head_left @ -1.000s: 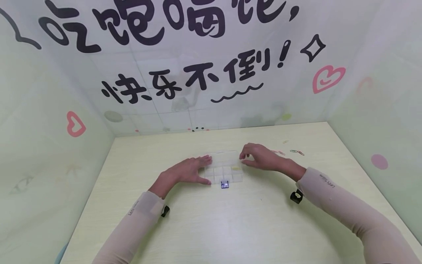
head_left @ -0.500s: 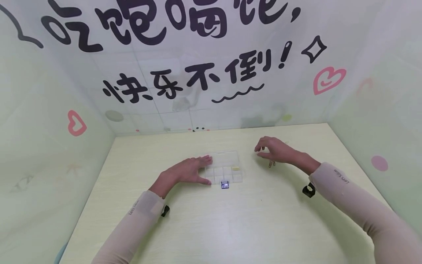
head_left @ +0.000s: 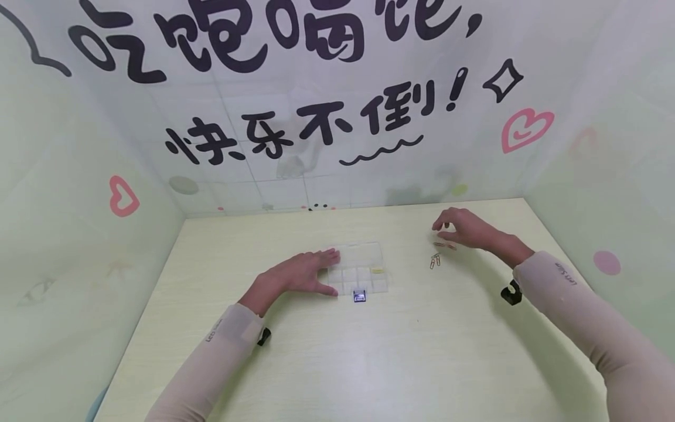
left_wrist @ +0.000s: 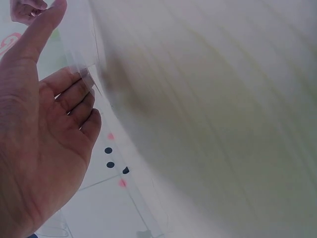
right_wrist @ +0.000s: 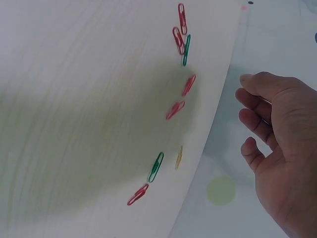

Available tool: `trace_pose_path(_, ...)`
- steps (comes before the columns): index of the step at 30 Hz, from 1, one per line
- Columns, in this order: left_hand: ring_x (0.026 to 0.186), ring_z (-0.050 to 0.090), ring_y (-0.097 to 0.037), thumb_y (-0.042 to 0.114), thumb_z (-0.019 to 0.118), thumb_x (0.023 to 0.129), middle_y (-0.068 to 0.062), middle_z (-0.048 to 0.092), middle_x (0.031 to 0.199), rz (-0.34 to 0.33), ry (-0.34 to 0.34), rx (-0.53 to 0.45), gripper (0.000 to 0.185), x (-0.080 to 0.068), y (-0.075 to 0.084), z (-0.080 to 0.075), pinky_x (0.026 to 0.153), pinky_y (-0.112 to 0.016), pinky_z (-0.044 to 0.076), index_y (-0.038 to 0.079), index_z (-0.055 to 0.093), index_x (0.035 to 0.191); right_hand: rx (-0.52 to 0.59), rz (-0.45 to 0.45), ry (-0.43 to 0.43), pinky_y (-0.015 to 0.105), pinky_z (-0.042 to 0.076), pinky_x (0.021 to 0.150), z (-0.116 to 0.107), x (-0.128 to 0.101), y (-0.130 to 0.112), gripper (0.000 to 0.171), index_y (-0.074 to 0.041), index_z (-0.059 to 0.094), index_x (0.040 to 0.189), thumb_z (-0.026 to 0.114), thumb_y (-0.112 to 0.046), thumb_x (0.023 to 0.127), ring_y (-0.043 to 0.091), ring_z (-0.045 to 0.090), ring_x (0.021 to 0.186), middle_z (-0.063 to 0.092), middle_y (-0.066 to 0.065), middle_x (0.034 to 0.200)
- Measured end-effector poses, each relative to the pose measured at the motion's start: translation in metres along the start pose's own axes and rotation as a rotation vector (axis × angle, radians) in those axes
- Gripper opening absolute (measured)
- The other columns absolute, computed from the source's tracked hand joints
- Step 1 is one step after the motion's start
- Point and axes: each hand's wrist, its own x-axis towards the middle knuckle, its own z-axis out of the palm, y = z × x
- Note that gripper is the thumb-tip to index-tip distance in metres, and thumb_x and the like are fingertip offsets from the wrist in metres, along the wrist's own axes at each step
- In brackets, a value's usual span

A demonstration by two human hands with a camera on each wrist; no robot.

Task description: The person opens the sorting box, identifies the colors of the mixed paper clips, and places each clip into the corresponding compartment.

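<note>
A clear plastic compartment box (head_left: 364,286) lies mid-table, its transparent lid (head_left: 361,253) tipped back behind it. My left hand (head_left: 303,272) rests along its left side with fingers on the lid and the thumb at the front corner. In the left wrist view, the fingertips meet a clear plastic edge (left_wrist: 86,77). Something small and yellow (head_left: 377,271) sits in one right-hand compartment. Above the loose paper clips at the back right is my right hand (head_left: 466,228), fingers loosely bent, nothing visible in them. Red clips (right_wrist: 188,85), green clips (right_wrist: 156,167) and a yellow clip (right_wrist: 179,157) lie below it.
At the box's front edge is a small blue-and-white square (head_left: 360,296). A printed white curtain (head_left: 295,176) stands along the table's back edge, with further panels on both sides. The pale wood table (head_left: 369,357) extends in front of the box.
My right hand has moved right and back, from beside the box to over the paper clips, uncovering a few clips on their left. The left hand stays where it was.
</note>
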Motion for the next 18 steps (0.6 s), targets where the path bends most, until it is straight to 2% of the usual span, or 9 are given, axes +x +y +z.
trace_pose_path(8, 0.16, 0.029, -0.025, 0.061, 0.077, 0.091, -0.006, 0.032, 0.172, 0.002, -0.002, -0.005, 0.096, 0.0, -0.001, 0.0, 0.129, -0.05, 0.026, 0.011, 0.041, 0.164, -0.059, 0.06, -0.003, 0.055, 0.056, 0.087, -0.011, -0.009, 0.028, 0.019, 0.006, 0.077, 0.111, 0.077, 0.003, 0.092, 0.037, 0.069, 0.1, 0.076, 0.016, 0.105)
trace_pose_path(18, 0.159, 0.03, -0.027, 0.061, 0.077, 0.091, -0.006, 0.032, 0.173, 0.0, -0.005, -0.011, 0.096, 0.0, 0.0, 0.0, 0.129, -0.05, 0.027, 0.011, 0.041, 0.164, -0.061, 0.125, -0.015, 0.058, 0.055, 0.091, -0.013, -0.015, 0.05, 0.02, 0.008, 0.076, 0.11, 0.076, 0.007, 0.091, 0.042, 0.069, 0.103, 0.076, 0.021, 0.107)
